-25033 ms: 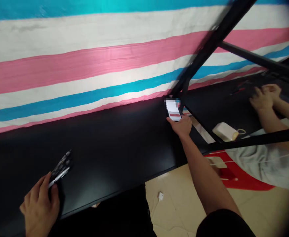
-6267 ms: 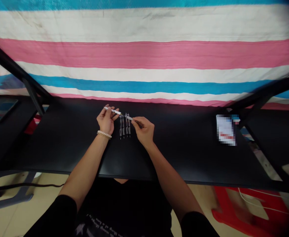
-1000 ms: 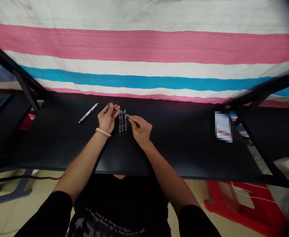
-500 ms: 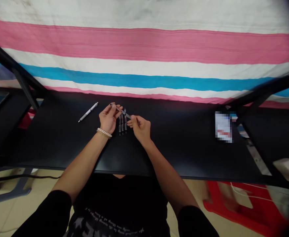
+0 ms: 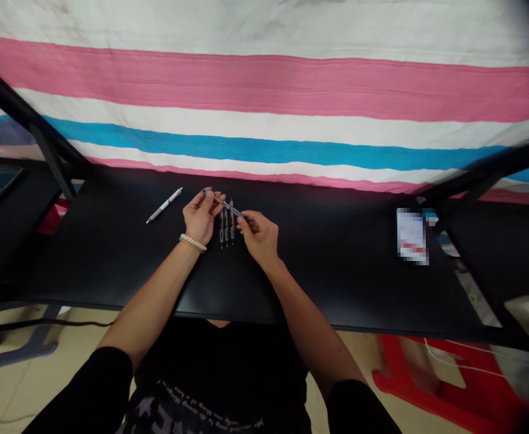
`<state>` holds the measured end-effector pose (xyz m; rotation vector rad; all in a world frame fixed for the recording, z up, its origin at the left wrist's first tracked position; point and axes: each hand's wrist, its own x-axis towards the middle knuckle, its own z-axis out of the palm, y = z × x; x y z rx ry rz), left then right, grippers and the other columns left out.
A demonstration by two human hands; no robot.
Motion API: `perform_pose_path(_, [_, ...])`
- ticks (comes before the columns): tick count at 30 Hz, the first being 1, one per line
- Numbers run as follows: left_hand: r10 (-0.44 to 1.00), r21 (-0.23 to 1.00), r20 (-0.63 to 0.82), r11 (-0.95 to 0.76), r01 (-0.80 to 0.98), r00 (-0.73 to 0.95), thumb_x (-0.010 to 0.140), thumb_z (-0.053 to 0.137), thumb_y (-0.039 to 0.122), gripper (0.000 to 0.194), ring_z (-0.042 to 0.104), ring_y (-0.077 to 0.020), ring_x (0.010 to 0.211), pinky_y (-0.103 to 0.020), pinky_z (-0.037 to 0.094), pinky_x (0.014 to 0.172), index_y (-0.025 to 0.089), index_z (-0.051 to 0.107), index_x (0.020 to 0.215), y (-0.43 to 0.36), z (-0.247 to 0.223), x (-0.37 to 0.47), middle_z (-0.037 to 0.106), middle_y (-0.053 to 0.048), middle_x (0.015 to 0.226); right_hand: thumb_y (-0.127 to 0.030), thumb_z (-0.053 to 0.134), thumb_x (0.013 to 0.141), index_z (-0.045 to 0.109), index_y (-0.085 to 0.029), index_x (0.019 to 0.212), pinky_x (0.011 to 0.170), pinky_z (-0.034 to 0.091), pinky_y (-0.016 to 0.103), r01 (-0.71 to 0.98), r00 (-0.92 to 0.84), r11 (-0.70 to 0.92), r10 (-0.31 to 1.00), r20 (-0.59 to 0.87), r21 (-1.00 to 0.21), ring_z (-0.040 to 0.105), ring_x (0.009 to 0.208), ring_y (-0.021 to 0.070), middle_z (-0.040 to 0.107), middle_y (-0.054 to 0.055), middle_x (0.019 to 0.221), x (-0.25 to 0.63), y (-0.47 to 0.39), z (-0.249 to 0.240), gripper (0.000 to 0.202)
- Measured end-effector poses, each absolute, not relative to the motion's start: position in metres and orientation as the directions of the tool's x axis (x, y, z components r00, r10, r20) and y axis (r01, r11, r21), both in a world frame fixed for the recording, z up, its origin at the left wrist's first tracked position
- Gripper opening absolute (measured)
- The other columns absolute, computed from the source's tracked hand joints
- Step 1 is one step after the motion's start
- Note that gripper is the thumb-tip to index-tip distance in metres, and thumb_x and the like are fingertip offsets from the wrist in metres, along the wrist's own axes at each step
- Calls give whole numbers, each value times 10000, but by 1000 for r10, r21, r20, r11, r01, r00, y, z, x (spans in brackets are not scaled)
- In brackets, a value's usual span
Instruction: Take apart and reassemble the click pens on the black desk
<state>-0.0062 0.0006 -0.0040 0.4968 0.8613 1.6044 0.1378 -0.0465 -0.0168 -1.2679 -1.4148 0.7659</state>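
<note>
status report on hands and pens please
Both hands on one pen. Three dark pens lined up beneath. White pen lying off left. Nothing visibly blocking.

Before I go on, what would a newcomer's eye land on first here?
Probably the striped cloth, pink, blue and white, behind the black table. Next, the left hand and right hand near the middle, holding a pen between them by three more pens in a row. The white pen lies apart, to the left.

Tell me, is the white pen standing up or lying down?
Lying down. The white pen rests along its side, slantwise on the black table, left of the left hand, with no fingers on it.
</note>
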Motion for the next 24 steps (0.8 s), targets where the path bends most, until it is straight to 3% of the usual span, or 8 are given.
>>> perform_pose_path(4, [983,730,-130,7,-683,-128,798,784,233,185,698,-147,846,-298,548,838,181,676,939,1,1,-11,702,-30,880,-423,603,907,693,-192,939,493,501,234,281,17,226,970,241,-933,595,478,106,652,-8,634,138,-47,-15,249])
perform_pose_path(6, [988,675,-142,54,-736,-58,848,722,198,84,665,-109,756,-253,541,766,196,664,909,1,9,-15,664,-1,815,-420,623,893,689,-191,934,516,493,233,317,-43,268,962,269,-910,616,538,115,669,5,671,137,-48,-13,242])
perform_pose_path(7, [988,642,-155,84,-762,-22,876,683,195,29,626,-87,673,-226,527,701,199,655,883,1,14,-19,628,14,755,-422,627,889,688,-192,949,533,493,233,339,-78,300,953,291,-891,634,590,123,691,20,726,137,-49,-11,246])
perform_pose_path(10, [976,591,-213,172,-788,54,955,564,303,200,380,-55,424,-184,373,450,201,616,790,2,30,-34,422,56,550,-434,593,909,687,-190,995,562,491,237,399,-134,361,932,336,-843,651,682,138,716,51,847,137,-50,-6,275])
perform_pose_path(13, [970,620,-241,174,-765,25,971,490,413,323,192,-70,358,-212,202,351,210,583,737,2,42,-52,235,80,474,-431,518,957,687,-187,938,609,498,253,457,-100,371,925,367,-809,644,687,142,709,52,824,141,-49,-5,297])
perform_pose_path(17, [973,645,-227,131,-753,-26,954,471,360,270,127,-79,361,-228,122,358,222,558,739,1,51,-68,187,80,467,-432,490,973,676,-192,913,645,497,266,485,-40,349,925,378,-802,648,685,151,703,48,789,147,-45,-8,310])
perform_pose_path(21, [986,776,-87,-21,-631,-139,932,447,305,186,83,-88,378,-225,87,397,242,465,758,2,49,-69,176,82,463,-418,492,967,673,-184,944,631,471,254,488,-18,318,935,355,-813,631,653,139,691,40,772,151,-43,-8,297])
perform_pose_path(24, [961,913,104,-194,-358,-256,894,548,265,156,153,-89,391,-217,144,426,254,411,820,5,38,-67,259,96,472,-374,559,923,685,-184,984,609,419,234,544,-141,300,953,267,-784,576,585,106,676,1,733,151,-44,-5,236])
